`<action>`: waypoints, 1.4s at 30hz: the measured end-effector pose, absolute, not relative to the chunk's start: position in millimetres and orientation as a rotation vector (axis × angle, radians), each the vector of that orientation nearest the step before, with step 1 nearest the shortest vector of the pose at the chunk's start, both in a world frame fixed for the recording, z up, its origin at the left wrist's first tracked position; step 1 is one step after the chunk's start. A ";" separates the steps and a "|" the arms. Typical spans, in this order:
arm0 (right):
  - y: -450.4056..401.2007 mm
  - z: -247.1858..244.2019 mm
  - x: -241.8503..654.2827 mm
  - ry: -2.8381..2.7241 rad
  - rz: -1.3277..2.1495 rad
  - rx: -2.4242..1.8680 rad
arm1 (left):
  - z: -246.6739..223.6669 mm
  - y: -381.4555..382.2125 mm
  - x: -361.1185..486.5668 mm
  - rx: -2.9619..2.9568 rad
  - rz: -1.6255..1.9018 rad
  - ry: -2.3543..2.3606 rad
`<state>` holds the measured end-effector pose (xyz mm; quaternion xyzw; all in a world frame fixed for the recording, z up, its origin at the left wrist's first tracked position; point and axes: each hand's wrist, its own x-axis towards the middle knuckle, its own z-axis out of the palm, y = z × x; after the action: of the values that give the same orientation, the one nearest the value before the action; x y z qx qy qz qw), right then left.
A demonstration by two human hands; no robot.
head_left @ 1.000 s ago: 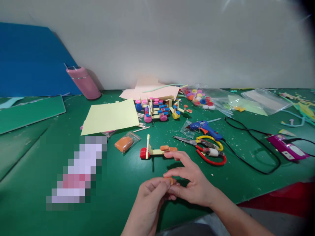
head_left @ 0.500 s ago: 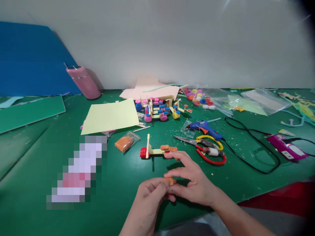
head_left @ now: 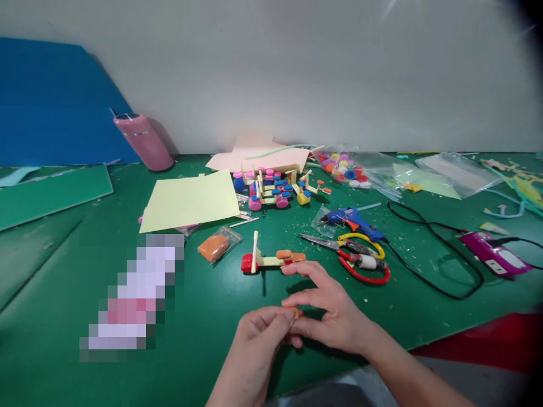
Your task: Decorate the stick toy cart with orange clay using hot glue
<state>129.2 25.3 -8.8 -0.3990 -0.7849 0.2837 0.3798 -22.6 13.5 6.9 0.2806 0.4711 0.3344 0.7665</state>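
Observation:
A small lump of orange modelling clay point(head_left: 296, 312) is pinched between the fingertips of my left hand point(head_left: 261, 342). My right hand point(head_left: 333, 311) meets it from the other side, thumb and a finger closed on the clay, while its index finger stretches forward. Just beyond that finger stands a little model scooter point(head_left: 270, 262) of pale wooden sticks with red wheels and orange clay pieces on its rear; the finger partly covers its back end. To its left lies a clear bag of orange clay point(head_left: 214, 247). Most of the held lump is hidden by fingers.
Scissors point(head_left: 360, 254) and a blue glue gun point(head_left: 352, 219) lie to the right, its black cord looping towards a purple power strip point(head_left: 494, 255). Behind are several small stick models point(head_left: 271, 189), yellow paper point(head_left: 190, 200) and a bag of coloured caps point(head_left: 343, 167). A pink tumbler point(head_left: 146, 141) stands back left.
The orange clay lump has turned slightly between my fingertips and less of it shows. Both hands keep almost the same place, and the model has not moved.

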 end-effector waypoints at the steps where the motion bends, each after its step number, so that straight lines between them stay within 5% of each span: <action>1: 25.2 -8.9 129.2 -2.007 0.728 -1.021 | 6.7 13.4 -22.6 0.617 0.732 1.034; 42: 25.4 -13.6 130.8 -1.951 0.763 -1.004 | 5.8 10.6 -20.3 0.565 0.810 1.093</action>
<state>130.8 25.4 -13.6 -0.3966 -0.7704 0.3012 0.3981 -20.3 10.6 5.8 0.2576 0.4983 0.3692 0.7410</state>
